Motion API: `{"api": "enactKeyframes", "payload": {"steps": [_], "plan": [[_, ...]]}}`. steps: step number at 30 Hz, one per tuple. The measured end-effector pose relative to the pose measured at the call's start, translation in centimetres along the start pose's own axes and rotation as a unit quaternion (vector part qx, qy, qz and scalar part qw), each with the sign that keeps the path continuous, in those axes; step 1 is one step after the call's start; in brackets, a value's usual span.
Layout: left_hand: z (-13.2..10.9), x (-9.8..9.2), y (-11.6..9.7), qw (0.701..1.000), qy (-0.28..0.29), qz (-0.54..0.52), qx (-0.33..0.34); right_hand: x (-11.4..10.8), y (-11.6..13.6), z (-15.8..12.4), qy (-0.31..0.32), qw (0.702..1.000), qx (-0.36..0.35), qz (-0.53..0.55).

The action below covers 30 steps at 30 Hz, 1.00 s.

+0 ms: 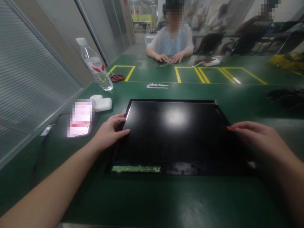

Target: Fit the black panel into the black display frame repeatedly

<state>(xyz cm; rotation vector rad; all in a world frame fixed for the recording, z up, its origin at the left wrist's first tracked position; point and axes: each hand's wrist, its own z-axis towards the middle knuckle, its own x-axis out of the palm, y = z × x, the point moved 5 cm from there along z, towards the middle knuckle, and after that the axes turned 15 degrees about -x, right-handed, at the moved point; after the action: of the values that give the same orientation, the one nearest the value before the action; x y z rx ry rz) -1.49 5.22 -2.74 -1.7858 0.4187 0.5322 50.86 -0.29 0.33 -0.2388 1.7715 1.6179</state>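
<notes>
A glossy black display panel (173,133) lies flat on the green table (152,196), with a green circuit strip (136,169) along its near edge. My left hand (109,132) rests at the panel's left edge, fingers apart and touching it. My right hand (255,134) lies at the panel's right edge with fingers stretched out flat. Neither hand holds anything.
Left of the panel lie a lit phone (80,118) and white chargers (102,103). Behind stand a plastic water bottle (96,65) and red scissors (117,77). A white parts strip (157,85) lies mid-table. A seated person (173,41) works opposite. A dark object (286,96) sits at right.
</notes>
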Motion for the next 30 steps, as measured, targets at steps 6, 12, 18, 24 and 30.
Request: {"api": "enactKeyframes", "payload": {"steps": [6,12,18,24,30], "plan": [[0.3,-0.1,0.3,0.999,-0.003,0.030,0.017,0.1,-0.1,-0.1,0.003,1.000,-0.001,0.006],[0.4,-0.1,0.3,0.998,-0.004,0.054,0.037,0.2,0.7,-0.4,-0.007,1.000,0.009,0.007],[0.4,-0.2,0.2,0.998,-0.002,0.059,0.034,0.1,0.6,-0.1,-0.009,1.000,0.011,-0.008],[0.2,-0.1,0.1,0.998,0.006,0.062,0.027,0.0,0.1,0.0,0.000,1.000,0.009,-0.018],[0.2,-0.2,0.1,0.997,0.005,0.066,0.029,-0.1,0.5,-0.2,-0.004,1.000,-0.001,-0.006]]}}
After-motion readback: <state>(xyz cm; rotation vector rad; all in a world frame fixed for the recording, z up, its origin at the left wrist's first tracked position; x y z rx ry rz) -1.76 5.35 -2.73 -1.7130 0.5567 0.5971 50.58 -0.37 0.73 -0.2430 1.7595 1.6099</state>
